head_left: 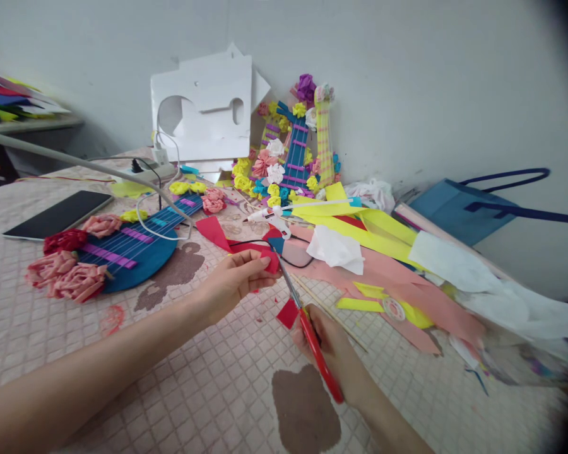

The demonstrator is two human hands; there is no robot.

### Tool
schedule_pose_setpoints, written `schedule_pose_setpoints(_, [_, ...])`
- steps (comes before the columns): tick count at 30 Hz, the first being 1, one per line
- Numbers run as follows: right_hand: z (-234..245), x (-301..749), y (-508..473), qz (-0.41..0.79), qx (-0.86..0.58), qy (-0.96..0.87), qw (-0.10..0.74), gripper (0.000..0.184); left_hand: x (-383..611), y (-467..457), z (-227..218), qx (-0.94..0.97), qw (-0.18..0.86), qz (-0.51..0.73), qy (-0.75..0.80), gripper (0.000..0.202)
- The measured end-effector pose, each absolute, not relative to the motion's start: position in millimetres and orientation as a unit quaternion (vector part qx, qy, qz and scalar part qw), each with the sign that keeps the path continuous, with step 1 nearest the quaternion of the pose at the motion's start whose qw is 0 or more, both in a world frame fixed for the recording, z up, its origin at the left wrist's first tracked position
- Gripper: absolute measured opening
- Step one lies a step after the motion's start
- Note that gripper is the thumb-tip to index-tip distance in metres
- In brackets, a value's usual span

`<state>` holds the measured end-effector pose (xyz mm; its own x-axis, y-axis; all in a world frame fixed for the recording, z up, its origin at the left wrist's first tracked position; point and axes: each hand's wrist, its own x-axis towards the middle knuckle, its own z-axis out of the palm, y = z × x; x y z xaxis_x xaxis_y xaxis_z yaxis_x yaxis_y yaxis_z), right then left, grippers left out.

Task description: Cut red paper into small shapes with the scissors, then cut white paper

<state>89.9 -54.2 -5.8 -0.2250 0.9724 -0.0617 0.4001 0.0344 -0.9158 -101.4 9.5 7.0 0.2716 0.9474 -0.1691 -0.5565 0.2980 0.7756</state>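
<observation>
My left hand [246, 274] pinches a red strip [213, 232] of crepe paper or fabric, whose free end trails up and left. Red-handled scissors [318, 353] are in my right hand [329, 340], their blades pointing up and left at the strip's edge by my left fingertips. Whether the blades are parted is hard to see. Below them a small red cut piece [288, 313] lies on the tablecloth. Just beyond my hands rests a white glue gun [277, 217] with a black cord. A flower-trimmed blue guitar-shaped craft [142, 252] lies left of my left hand.
Yellow strips [360, 221], pink strips [383, 277], white paper [337, 248] and a tape roll [394, 309] spread to the right. A thin stick [334, 315] lies beside my right hand. Behind are decorated instruments [296, 151], white cut-out boards [201, 107], a power strip, a tablet [59, 214] and a blue bag [461, 208].
</observation>
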Motion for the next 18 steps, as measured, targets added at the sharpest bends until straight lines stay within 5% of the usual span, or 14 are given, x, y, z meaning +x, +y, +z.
schedule_pose_setpoints(18, [-10.7,92.8,-54.0,0.412,-0.553,-0.664,0.29,0.018,-107.2,15.3,2.8,0.33,0.735,0.5,0.316,0.022])
